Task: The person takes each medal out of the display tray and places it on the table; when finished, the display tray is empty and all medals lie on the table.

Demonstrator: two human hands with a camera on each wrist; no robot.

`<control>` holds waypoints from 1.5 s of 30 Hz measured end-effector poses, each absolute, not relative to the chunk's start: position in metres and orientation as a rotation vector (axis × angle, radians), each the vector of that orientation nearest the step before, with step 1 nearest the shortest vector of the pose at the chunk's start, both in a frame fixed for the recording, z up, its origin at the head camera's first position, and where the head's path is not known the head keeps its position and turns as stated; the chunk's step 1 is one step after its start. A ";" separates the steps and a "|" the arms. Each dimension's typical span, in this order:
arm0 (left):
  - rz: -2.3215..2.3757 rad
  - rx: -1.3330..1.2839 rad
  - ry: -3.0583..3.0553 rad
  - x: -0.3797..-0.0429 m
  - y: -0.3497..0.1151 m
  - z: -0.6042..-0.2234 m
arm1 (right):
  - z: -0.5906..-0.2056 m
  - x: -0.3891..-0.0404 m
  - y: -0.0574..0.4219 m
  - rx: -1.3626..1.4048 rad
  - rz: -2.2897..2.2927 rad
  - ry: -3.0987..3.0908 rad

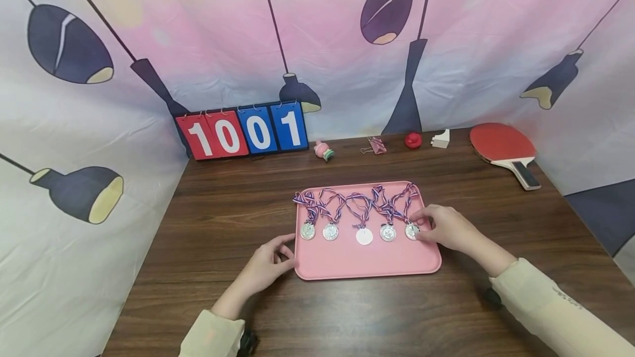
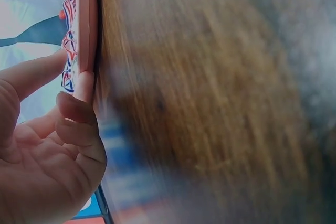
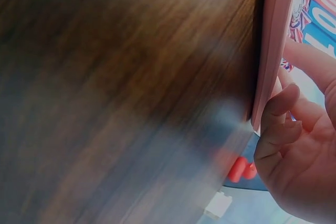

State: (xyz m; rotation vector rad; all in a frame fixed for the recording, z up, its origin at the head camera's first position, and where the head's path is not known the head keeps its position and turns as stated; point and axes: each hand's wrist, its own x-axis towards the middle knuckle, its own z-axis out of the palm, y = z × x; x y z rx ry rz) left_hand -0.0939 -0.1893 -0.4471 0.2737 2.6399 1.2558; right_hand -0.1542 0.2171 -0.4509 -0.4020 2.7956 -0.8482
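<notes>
In the head view a pink tray lies on the table with several silver medals in a row. Their red, white and blue striped ribbons bunch toward the tray's far side. My left hand is at the tray's left rim, thumb and a finger gripping the edge. My right hand reaches over the right rim. Its thumb and forefinger pinch the rightmost medal, partly covering it. In the right wrist view the tray wall hides those fingertips; the other fingers curl outside it.
Along the back stand a red-and-blue flip scoreboard, a small pink figurine, a pink binder clip, a red rubber duck and a white block. A red table-tennis paddle lies at the back right. A printed cloth hangs behind.
</notes>
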 end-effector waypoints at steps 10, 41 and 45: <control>1.232 0.298 2.667 -0.094 -0.189 -0.453 | -0.450 -0.156 0.216 -0.400 -0.833 2.786; 1.192 0.319 2.687 -0.092 -0.188 -0.453 | -0.443 -0.162 0.219 -0.302 -0.955 2.625; 1.196 0.328 2.687 -0.091 -0.188 -0.452 | -0.444 -0.164 0.225 -0.305 -1.071 2.543</control>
